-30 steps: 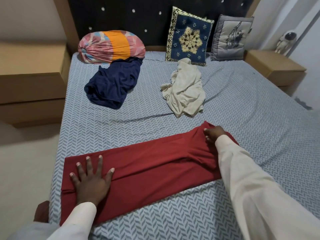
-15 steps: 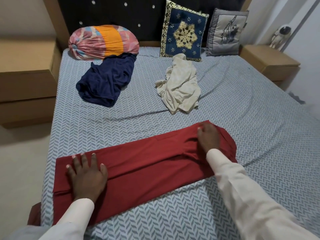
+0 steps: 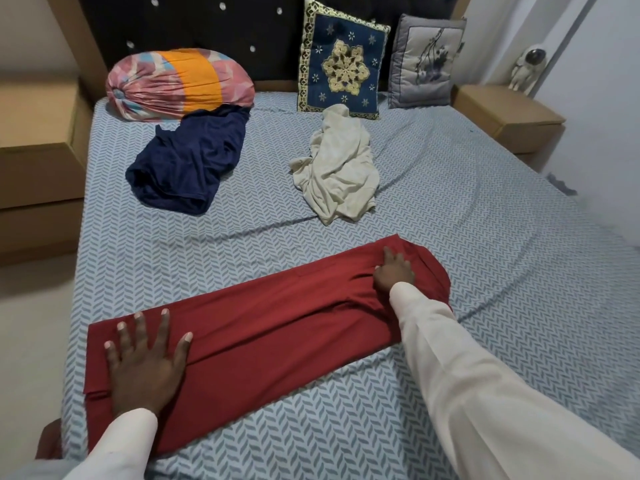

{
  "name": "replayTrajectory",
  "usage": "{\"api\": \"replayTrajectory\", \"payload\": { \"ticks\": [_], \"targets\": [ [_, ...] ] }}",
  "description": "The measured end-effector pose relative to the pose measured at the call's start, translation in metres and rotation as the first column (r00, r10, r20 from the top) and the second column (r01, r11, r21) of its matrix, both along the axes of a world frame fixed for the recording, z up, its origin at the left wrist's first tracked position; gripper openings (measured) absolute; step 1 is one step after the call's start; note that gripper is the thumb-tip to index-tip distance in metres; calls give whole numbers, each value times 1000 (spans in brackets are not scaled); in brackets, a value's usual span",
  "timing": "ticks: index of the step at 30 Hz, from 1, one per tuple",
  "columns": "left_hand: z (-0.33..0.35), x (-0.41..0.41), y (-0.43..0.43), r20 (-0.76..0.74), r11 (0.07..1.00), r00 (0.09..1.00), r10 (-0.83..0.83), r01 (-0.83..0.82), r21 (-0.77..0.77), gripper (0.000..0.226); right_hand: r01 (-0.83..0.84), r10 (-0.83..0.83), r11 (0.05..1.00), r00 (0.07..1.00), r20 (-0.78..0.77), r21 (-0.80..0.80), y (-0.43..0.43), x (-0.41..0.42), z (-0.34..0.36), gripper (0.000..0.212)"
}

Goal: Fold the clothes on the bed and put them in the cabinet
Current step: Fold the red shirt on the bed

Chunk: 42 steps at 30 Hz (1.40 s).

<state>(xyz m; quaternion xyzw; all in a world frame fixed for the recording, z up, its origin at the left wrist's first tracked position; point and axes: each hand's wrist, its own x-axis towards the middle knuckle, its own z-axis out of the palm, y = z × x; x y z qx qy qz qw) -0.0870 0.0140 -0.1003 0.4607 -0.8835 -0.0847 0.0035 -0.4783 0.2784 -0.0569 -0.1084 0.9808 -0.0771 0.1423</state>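
Red cotton garment (image 3: 263, 327), folded long on the chevron-sheeted bed (image 3: 485, 209) — my left hand (image 3: 143, 362) presses it, fingers (image 3: 163, 327) spread wide; my right hand (image 3: 394, 271) lies flat too.

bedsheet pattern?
Grey-blue herringbone chevrons on a pale ground; the bedsheet shows best in the head view, the only one.

This is a bedroom in a home. In front of me is a wide bed (image 3: 450, 209) under a grey-blue herringbone sheet, backed by a dark padded headboard (image 3: 194, 26) with shiny studs. At its head sit a navy-and-gold embroidered square cushion (image 3: 343, 64), a grey printed cushion (image 3: 426, 64) and a pink-and-orange bolster pillow (image 3: 180, 84). A pale wooden bedside unit (image 3: 34, 133) stands on my left and a matching bedside unit (image 3: 505, 112) on my right, topped by a small white figurine (image 3: 526, 67), possibly an astronaut.
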Motion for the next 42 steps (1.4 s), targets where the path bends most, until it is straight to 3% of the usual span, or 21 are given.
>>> {"api": "replayTrajectory", "payload": {
  "ticks": [4,8,13,18,21,23,25,29,32,34,36,38,41,42],
  "targets": [
    [1,12,4,21,998,998,55,-55,-4,75,-68,69,984,998,0,163,-10,28,17,70],
    [12,24,14,-26,980,981,194,-192,55,69,-281,295,954,941,-167,100,-34,86,17,60],
    [44,55,17,-184,893,884,429,-386,231,70,-554,557,830,815,-161,68,-86,176,8,48],
    [62,94,14,-64,708,806,588,-474,524,67,-703,693,710,707,-143,-33,-158,269,12,42],
    [66,100,20,22,717,869,495,-423,554,68,-771,766,632,636,-93,-69,-199,313,19,37],
    [71,104,23,43,736,888,457,-405,542,53,-782,784,614,620,-25,-108,-229,342,23,35],
    [75,105,23,53,729,890,453,-404,553,45,-765,775,632,629,65,-124,-255,363,30,50],
    [75,111,18,0,636,842,539,-407,655,46,-760,754,650,644,132,-10,-288,392,46,75],
    [78,113,17,-84,543,749,658,-393,742,40,-759,750,645,651,116,90,-299,401,45,74],
    [79,114,19,-120,544,741,660,-362,757,37,-740,735,666,673,86,97,-303,406,43,66],
    [75,116,21,-161,588,772,615,-312,746,34,-730,728,682,684,59,50,-304,403,42,57],
    [75,118,26,-217,626,786,580,-259,736,33,-684,692,722,716,91,-104,-302,389,46,50],
    [90,108,42,-371,684,757,537,-134,717,29,-514,591,803,751,293,-302,-288,345,57,52],
    [94,102,47,-414,686,746,521,-78,723,29,-465,572,817,727,380,-341,-280,327,56,38]
  ]
}}
